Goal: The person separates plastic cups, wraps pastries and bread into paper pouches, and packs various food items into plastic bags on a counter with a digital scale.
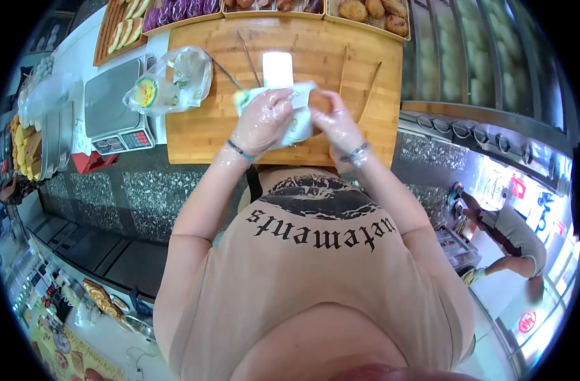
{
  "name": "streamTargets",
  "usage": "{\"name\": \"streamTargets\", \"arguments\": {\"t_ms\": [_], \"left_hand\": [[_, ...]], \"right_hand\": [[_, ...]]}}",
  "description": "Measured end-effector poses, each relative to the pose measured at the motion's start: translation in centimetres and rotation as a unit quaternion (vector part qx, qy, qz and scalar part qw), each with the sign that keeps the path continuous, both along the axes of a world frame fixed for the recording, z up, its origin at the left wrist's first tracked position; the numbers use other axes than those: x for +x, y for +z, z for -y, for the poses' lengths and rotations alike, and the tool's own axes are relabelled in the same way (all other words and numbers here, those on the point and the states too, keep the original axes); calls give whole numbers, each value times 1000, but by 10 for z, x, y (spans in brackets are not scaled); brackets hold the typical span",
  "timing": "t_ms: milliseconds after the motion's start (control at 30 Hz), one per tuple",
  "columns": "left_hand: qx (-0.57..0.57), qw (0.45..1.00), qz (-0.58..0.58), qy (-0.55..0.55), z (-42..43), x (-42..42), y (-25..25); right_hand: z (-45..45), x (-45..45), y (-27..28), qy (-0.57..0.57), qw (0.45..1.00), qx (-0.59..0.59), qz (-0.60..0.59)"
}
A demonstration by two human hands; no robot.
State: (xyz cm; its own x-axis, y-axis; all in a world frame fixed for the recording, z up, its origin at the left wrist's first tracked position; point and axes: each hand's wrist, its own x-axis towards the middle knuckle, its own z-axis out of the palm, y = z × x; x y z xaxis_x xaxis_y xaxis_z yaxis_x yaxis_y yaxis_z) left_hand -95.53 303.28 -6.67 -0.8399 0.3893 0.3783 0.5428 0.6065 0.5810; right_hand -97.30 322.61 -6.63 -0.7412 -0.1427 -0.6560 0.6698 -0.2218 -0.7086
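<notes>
Two hands hold a small paper bag over the wooden worktop, near its front edge.
The left hand (261, 122) pinches one side of the paper bag (296, 130); the right hand (341, 127) bends its fingers round some brown food (318, 100) at the other side. A white pad (277, 68) lies just past them. The worktop (315, 35) has bare wood beyond the pad, and thin tongs (371, 90) lie near the right edge.
</notes>
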Motion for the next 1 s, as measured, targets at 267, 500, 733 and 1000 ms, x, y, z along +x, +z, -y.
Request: {"name": "streamTargets", "arguments": {"t_ms": [267, 500, 733, 1000], "left_hand": [[28, 999, 2, -18, -3, 12, 3], [137, 973, 183, -10, 9, 7, -1], [365, 794, 485, -37, 21, 5, 12], [218, 896, 384, -44, 20, 1, 20]], "right_hand": [[-8, -3, -9, 146, 986, -86, 5], [-15, 5, 6, 163, 982, -87, -50], [-31, -5, 18, 384, 890, -244, 43], [-49, -15, 11, 367, 863, -334, 98]]}}
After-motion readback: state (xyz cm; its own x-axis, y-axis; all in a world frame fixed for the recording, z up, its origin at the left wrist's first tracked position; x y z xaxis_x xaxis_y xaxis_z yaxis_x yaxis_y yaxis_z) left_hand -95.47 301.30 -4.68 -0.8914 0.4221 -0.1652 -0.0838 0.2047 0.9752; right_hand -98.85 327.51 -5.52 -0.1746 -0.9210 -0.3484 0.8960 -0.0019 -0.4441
